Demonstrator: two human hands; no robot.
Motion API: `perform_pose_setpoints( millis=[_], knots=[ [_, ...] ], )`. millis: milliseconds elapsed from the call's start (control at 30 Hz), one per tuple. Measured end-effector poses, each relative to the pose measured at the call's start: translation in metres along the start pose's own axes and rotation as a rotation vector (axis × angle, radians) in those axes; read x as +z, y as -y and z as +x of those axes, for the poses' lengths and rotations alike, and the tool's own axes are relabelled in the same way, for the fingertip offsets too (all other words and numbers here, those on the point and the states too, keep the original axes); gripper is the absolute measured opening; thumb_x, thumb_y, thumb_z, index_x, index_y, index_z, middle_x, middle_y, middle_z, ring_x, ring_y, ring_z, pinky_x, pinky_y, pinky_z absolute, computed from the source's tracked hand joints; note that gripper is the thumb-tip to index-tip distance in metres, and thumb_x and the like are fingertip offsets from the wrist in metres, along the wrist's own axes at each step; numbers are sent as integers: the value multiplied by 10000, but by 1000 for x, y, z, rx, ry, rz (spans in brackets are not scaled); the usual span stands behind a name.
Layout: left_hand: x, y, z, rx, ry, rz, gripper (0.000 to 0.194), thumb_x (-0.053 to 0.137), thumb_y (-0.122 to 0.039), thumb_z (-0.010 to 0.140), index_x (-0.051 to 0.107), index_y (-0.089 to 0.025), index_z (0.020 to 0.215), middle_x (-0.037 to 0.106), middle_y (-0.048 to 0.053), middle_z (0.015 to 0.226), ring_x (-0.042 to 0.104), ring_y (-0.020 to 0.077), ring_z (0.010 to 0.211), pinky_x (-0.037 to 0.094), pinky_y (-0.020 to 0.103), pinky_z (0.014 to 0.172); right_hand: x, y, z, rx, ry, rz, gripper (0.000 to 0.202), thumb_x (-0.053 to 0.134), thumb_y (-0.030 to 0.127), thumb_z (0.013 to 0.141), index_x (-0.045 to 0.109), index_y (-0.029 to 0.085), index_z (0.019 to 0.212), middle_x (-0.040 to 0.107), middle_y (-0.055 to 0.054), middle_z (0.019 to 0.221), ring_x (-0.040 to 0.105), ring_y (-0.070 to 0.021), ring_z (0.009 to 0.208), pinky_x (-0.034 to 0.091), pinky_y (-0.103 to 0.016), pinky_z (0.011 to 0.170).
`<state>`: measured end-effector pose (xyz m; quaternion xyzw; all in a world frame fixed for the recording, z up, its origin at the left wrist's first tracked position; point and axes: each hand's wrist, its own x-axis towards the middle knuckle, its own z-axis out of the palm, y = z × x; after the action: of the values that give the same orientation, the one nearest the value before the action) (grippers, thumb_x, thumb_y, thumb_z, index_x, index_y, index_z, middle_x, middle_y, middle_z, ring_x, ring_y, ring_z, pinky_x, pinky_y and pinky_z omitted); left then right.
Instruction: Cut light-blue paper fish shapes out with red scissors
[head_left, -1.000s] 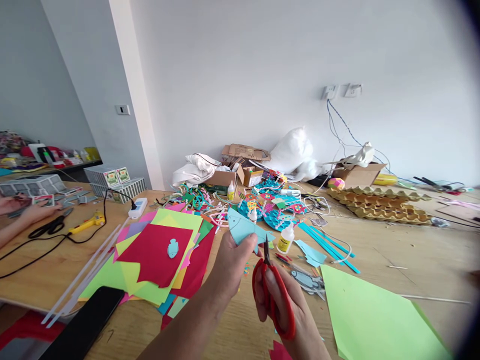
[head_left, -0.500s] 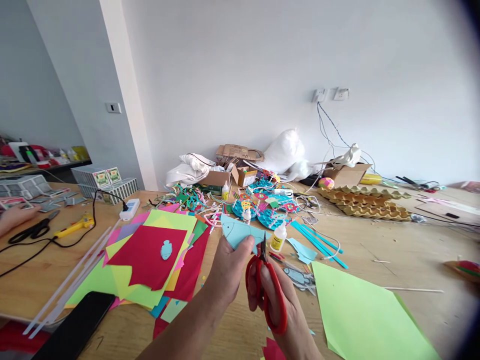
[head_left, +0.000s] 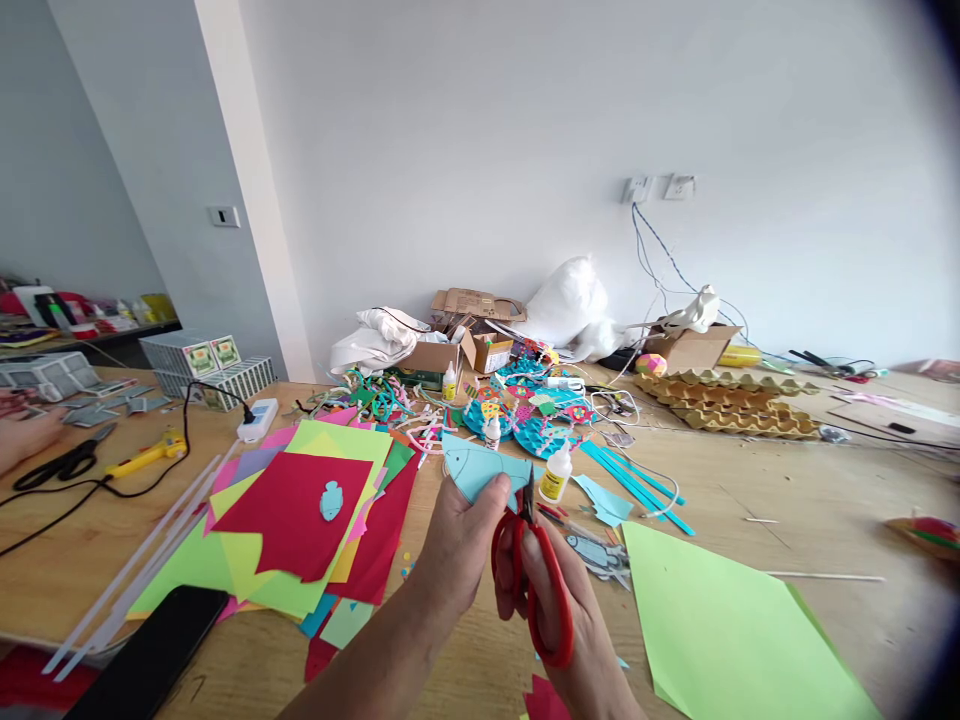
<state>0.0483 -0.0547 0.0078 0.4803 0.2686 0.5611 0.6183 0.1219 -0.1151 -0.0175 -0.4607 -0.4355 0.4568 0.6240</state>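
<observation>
The view has swung slightly right: above the worktop [head_left: 465, 650], the left hand [head_left: 459, 545] pinches a blue paper fish [head_left: 481, 468], seemingly part-trimmed; the right hand [head_left: 577, 600] grips scissors [head_left: 565, 605] by its tail. A smaller fish [head_left: 331, 501] lies cut out.

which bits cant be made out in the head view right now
In the head view:
Left hand: the fingers behind the blue paper are hidden by it.
Right hand: partly covered by the red-handled scissors.
Nearest white bottle: label print too small to read.
Black phone: cut off by the bottom edge.
Co-worker's hand: cut off by the left edge.
</observation>
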Motion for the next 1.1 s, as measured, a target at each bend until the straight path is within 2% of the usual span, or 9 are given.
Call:
perform_pose_setpoints(
  millis=[200,533,767,933,1100],
  knots=[
    [0,1,-1,2,0,20,139,585,-273,750,557,-206,632,602,-19,624,570,130,617,482,238,639,1,2,-1,-6,-38,-23,416,512,601,842,544,190,785,487,38,529,410,-117,478,333,-223,478],
    [0,4,-2,2,13,56,136,578,-306,768,598,-204,680,657,-11,676,611,139,648,482,238,645,0,1,0,-11,-24,-36,435,497,615,845,523,191,753,479,41,521,400,-109,479,311,-224,472],
    [-1,4,0,16,39,72,108,559,-295,771,608,-203,742,690,14,780,651,191,866,484,249,744,-5,-3,1,-22,29,-45,420,474,577,879,491,193,712,473,44,496,385,-101,458,287,-235,466],
    [-3,2,1,-1,26,75,113,567,-294,751,551,-209,678,616,-21,667,617,164,749,472,250,688,-10,-9,3,-28,53,-42,387,479,544,890,488,193,727,464,49,511,394,-98,455,286,-233,459],
    [-7,-2,3,7,69,105,162,564,-276,755,494,-193,635,510,-50,584,481,104,579,414,225,603,-12,-10,4,-16,68,-45,375,484,525,893,467,197,712,450,55,529,403,-89,438,280,-221,435]
  ],
)
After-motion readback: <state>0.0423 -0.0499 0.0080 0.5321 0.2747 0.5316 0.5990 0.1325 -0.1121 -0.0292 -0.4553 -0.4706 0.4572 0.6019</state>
